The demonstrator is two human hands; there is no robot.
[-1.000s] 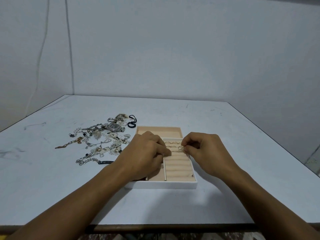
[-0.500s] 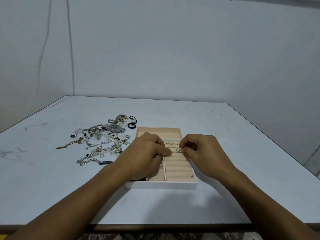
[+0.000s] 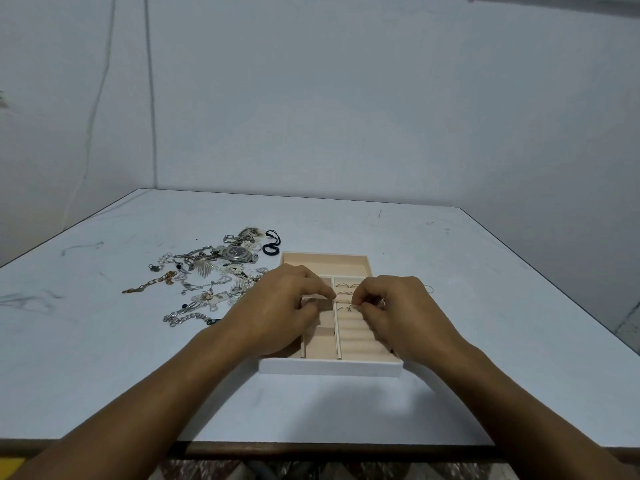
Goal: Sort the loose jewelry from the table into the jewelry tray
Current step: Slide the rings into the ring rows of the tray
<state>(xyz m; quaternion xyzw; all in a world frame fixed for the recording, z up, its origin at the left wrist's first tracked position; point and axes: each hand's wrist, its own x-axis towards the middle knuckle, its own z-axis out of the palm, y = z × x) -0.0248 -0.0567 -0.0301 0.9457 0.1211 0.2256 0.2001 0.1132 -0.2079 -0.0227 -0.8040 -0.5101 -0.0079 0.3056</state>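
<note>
Pinching ring (image 3: 347, 308) with right hand (image 3: 398, 313) over ring rows of tray (image 3: 329, 367) on tabletop (image 3: 502, 306), resting bent-fingered left hand (image 3: 280, 313) on tray's left compartments, grip impossible to tell, with loose jewelry (image 3: 214, 275) heaped just left of tray.

Our left hand (image 3: 281, 308) palm down, fingers bent, our right hand (image 3: 393, 315) thumb and forefinger pinching a ring (image 3: 347, 308), forearms converging
</note>
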